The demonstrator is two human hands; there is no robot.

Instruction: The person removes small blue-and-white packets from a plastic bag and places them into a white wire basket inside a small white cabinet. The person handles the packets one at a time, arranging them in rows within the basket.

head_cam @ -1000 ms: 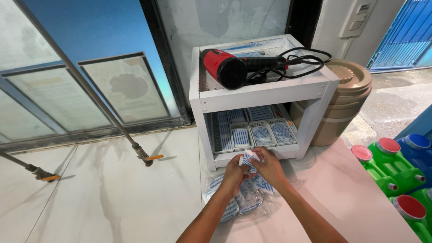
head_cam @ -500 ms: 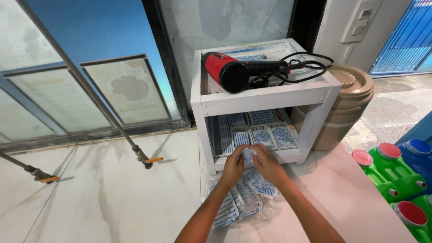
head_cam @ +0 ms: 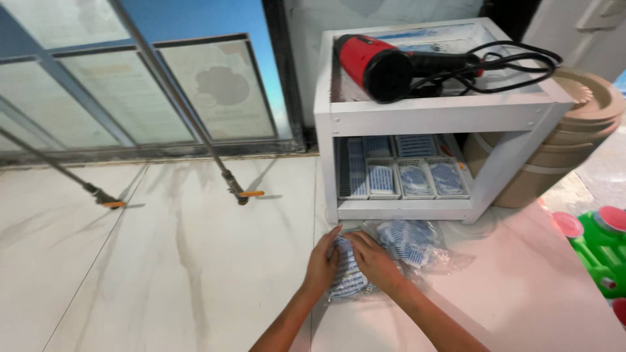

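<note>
On the counter, both hands (head_cam: 352,264) in clear bag (head_cam: 424,251) of blue-white packets (head_cam: 407,241)

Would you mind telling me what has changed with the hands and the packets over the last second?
Both hands, left hand and right hand, came down from in front of the shelf unit to the clear bag of blue packets on the pink surface, and now press on its left end. The red hair dryer and the shelved packets stayed put.
</note>
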